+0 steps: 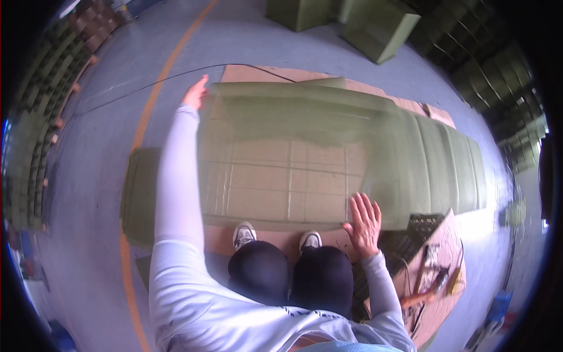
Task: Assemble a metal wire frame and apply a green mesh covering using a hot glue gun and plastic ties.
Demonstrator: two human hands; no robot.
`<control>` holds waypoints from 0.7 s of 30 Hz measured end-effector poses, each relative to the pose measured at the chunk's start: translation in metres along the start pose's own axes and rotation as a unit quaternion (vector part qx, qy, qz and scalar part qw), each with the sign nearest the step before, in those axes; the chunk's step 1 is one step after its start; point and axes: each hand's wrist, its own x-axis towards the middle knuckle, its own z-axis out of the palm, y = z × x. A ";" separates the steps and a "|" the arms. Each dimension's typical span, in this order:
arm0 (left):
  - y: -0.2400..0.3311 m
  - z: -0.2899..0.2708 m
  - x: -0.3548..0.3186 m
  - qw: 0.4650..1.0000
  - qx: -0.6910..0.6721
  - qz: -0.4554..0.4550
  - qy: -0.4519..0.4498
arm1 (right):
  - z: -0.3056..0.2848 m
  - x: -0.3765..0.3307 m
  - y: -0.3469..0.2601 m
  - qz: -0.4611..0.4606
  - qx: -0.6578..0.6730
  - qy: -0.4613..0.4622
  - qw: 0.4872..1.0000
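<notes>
A wide, thin olive-green sheet [305, 111] lies spread in front of me, blurred along its far part. A brown surface [316, 182] with pale grid lines shows in its middle. My left arm stretches far out, and my left hand [196, 94] is at the sheet's far left corner; its fingers are blurred, so I cannot make out their grip. Close to my knees, my right hand [365, 226] is open, palm down with fingers extended, over the sheet's near right part. I cannot tell whether it presses on the sheet.
Brown cardboard [258, 73] lies beneath the sheet. At my right, hand tools [437, 278] rest on a cardboard-topped box [419, 302]. A dark cable [158, 79] crosses the floor. Green boxes [378, 29] stand at the far side; stacked green goods [44, 111] line the left.
</notes>
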 end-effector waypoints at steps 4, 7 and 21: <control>-0.009 0.033 0.030 0.993 -0.064 0.100 -0.029 | -0.008 0.000 -0.001 0.010 0.006 -0.004 1.000; -0.015 0.025 0.038 0.996 -0.051 0.052 -0.041 | -0.003 0.006 -0.003 0.000 0.014 -0.005 1.000; -0.013 -0.004 0.010 0.879 0.320 0.275 0.223 | -0.003 0.010 0.005 -0.014 0.018 -0.003 1.000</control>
